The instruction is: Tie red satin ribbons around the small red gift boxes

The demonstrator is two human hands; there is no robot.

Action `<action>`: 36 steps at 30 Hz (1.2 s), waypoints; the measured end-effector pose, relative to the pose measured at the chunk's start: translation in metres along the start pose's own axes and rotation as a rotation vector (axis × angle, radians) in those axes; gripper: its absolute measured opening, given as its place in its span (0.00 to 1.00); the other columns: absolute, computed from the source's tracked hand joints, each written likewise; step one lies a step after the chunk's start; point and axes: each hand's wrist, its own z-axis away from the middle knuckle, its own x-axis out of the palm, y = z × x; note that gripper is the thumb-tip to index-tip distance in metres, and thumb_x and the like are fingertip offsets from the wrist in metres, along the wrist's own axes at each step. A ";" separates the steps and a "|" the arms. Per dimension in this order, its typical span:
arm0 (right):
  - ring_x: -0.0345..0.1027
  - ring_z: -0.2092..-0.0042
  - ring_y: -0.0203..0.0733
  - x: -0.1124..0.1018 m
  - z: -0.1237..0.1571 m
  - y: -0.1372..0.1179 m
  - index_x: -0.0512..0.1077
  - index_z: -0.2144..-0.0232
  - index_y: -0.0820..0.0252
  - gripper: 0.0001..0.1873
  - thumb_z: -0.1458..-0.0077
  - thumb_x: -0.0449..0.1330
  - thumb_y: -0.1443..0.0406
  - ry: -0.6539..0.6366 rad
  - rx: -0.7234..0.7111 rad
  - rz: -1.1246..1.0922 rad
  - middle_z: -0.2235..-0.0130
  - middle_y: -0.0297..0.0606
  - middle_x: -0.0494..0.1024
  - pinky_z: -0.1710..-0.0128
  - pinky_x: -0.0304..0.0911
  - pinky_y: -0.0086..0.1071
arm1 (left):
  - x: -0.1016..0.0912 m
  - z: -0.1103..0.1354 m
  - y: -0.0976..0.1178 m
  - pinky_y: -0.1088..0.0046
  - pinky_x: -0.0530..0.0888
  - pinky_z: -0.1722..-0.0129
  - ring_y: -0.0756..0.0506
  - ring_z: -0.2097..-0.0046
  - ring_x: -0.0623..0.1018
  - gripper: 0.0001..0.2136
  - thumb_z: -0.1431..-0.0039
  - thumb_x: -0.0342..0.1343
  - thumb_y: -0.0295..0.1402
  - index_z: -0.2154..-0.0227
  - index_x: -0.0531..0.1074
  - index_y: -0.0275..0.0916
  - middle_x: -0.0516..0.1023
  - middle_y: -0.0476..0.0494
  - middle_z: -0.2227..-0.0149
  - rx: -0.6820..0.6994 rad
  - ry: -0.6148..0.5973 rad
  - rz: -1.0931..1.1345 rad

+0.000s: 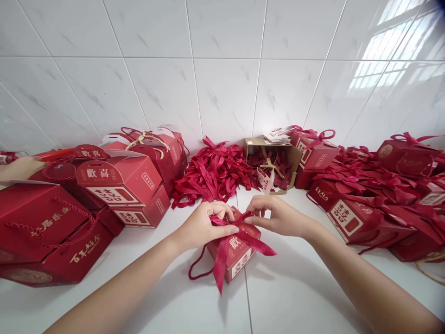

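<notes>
A small red gift box (239, 260) with white and gold Chinese characters stands on the white tiled surface between my hands. A dark red ribbon (220, 269) is looped in a bow across its top, its two tails hanging over the front and right. My left hand (208, 222) pinches the bow's left loop, thumb resting near the knot. From the right, my right hand (266, 214) grips the right loop between thumb and fingers. A twisted rope handle (199, 277) curves out at the box's left side.
Stacked red boxes (118, 178) with rope handles stand at left. A heap of loose ribbons (215, 174) lies by the tiled wall (225, 93), next to an open carton (295, 162) holding dark red pieces. Several ribbon-tied boxes (368, 222) crowd the right.
</notes>
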 end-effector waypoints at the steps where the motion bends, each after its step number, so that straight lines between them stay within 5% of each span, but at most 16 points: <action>1: 0.59 0.71 0.33 0.000 0.000 0.000 0.67 0.76 0.61 0.11 0.43 0.56 0.62 0.016 -0.005 -0.003 0.74 0.32 0.68 0.72 0.57 0.28 | 0.000 0.000 0.000 0.69 0.68 0.59 0.45 0.59 0.75 0.23 0.52 0.60 0.34 0.83 0.47 0.40 0.75 0.45 0.68 0.010 -0.007 0.006; 9: 0.56 0.73 0.32 0.007 -0.002 -0.008 0.63 0.79 0.61 0.14 0.43 0.53 0.62 0.007 0.087 -0.270 0.77 0.30 0.65 0.72 0.54 0.28 | 0.006 0.001 -0.004 0.71 0.68 0.63 0.47 0.63 0.74 0.23 0.46 0.56 0.36 0.83 0.44 0.41 0.73 0.46 0.71 0.025 0.057 0.060; 16: 0.51 0.78 0.30 0.029 -0.008 -0.002 0.58 0.85 0.60 0.16 0.51 0.56 0.61 0.237 0.195 -0.541 0.83 0.28 0.59 0.76 0.49 0.27 | 0.011 0.000 -0.009 0.69 0.69 0.58 0.43 0.56 0.75 0.20 0.50 0.59 0.36 0.85 0.53 0.40 0.75 0.45 0.73 0.001 0.132 0.080; 25: 0.52 0.75 0.32 0.020 -0.003 -0.003 0.59 0.85 0.60 0.13 0.52 0.54 0.65 0.209 0.196 -0.333 0.81 0.28 0.59 0.74 0.51 0.28 | 0.011 0.002 -0.012 0.67 0.69 0.58 0.42 0.56 0.75 0.23 0.51 0.59 0.30 0.84 0.45 0.41 0.73 0.46 0.77 0.065 0.127 0.077; 36: 0.50 0.76 0.32 0.016 -0.003 -0.001 0.59 0.84 0.60 0.13 0.50 0.53 0.64 0.186 0.183 -0.298 0.81 0.28 0.58 0.75 0.49 0.28 | 0.008 0.002 -0.013 0.67 0.69 0.56 0.42 0.54 0.75 0.12 0.53 0.62 0.32 0.83 0.64 0.38 0.76 0.44 0.70 0.028 0.098 0.094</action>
